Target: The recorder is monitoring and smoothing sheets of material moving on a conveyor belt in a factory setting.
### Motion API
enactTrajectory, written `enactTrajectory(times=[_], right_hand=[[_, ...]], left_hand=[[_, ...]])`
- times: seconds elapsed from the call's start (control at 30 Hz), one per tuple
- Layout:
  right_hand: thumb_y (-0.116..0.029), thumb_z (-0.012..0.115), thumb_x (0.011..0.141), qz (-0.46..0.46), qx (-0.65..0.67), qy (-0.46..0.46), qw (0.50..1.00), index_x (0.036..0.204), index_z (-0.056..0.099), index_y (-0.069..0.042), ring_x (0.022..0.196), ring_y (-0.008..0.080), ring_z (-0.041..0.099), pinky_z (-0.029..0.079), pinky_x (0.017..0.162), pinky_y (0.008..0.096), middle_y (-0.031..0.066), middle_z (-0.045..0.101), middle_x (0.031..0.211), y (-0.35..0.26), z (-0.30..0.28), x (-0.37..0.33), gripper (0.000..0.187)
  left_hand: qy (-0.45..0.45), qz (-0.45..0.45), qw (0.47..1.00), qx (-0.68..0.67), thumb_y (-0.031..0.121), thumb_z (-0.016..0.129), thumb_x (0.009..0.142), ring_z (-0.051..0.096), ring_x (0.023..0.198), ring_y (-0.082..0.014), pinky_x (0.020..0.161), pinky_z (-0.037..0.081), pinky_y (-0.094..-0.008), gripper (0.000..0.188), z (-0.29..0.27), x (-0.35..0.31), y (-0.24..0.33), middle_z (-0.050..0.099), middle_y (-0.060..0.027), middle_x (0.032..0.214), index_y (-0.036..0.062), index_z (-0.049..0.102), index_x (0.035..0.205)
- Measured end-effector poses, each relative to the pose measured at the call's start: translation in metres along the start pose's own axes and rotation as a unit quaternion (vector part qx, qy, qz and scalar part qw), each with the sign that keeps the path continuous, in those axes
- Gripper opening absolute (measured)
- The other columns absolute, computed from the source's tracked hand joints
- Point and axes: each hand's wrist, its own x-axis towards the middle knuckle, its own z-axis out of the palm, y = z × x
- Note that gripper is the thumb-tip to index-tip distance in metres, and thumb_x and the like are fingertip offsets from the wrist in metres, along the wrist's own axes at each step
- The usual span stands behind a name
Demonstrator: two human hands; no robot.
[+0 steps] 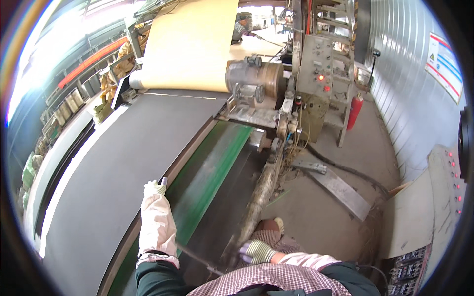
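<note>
My left hand (155, 188), in a pale knitted glove with grey fingertips, reaches forward onto the right edge of a wide dark grey sheet (123, 153). Its thumb stands apart from the fingers, which lie on the sheet's edge, so the hand is open. Close to my body, my right hand (257, 251) wears a similar glove. Its fingers are loosely bent beside the worn metal side rail (256, 197), and nothing shows in them; whether they touch the rail is unclear. Between sheet and rail runs a green belt (212, 172).
A yellow web (190, 44) comes down to a roller at the far end, beside a motor (254, 79). A control panel (316, 64) with red lights, a ladder, a fire extinguisher (355, 111) and a metal plate (340, 190) stand or lie to the right. Another person (242, 28) is far back.
</note>
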Motion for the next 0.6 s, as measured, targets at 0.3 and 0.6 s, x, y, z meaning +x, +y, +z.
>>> enactTrajectory(times=[0.3, 0.6], right_hand=[[-0.019, 0.063, 0.089, -0.044, 0.051, -0.011, 0.998, 0.098, 0.061, -0.005, 0.080, 0.0304, 0.061, 0.052, 0.068, 0.0429, 0.0131, 0.059, 0.088, 0.037, 0.024, 0.000, 0.017], [-0.026, 0.061, 0.087, 0.038, 0.041, -0.102, 0.993, 0.095, 0.064, -0.005, 0.077, 0.0354, 0.063, 0.054, 0.070, 0.0486, 0.0158, 0.063, 0.080, 0.028, 0.013, 0.002, 0.023]], left_hand=[[0.023, 0.089, 0.993, -0.074, 0.067, 0.047, 0.093, 0.056, 0.121, -0.0349, 0.107, 0.043, -0.0438, 0.069, 0.008, 0.070, 0.101, 0.065, -0.0147, 0.124, 0.0078, 0.067, 0.122], [-0.010, 0.026, 0.994, 0.110, 0.030, 0.039, 0.104, 0.035, 0.142, -0.0422, 0.116, 0.035, -0.0494, 0.050, 0.058, 0.003, -0.169, 0.040, -0.0109, 0.156, 0.0252, 0.034, 0.153]])
